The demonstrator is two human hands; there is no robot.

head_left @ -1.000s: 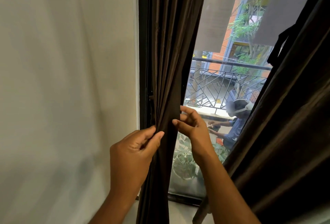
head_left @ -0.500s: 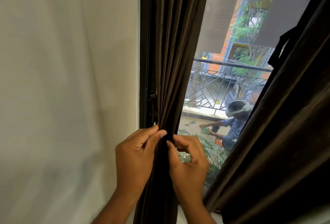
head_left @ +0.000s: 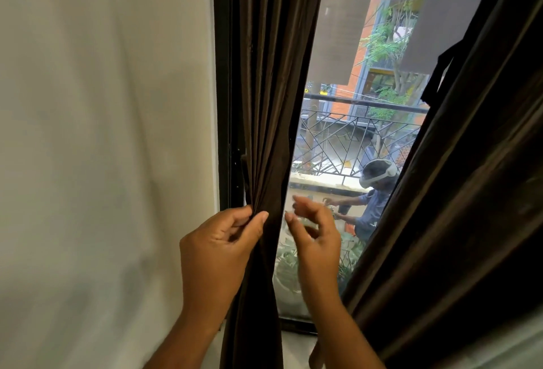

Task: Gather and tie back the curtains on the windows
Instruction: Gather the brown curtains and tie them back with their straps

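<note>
Curtains, two, dark brown, at one window.

The left curtain (head_left: 264, 104) hangs bunched against the window frame (head_left: 224, 104), its folds pinched between thumb and fingers of the left hand (head_left: 220, 245). The right hand (head_left: 316, 239) hovers just beside it, fingers loosely curled, holding nothing. The right curtain (head_left: 470, 192) slants across the glass (head_left: 338, 45), covering part of the balcony railing (head_left: 352, 139) and the one person (head_left: 373, 198) outside.

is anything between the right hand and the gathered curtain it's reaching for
Nothing visible. The right hand hangs beside the bunched left curtain with only a narrow gap in front of the window glass between them. The left hand already pinches the folds.
</note>
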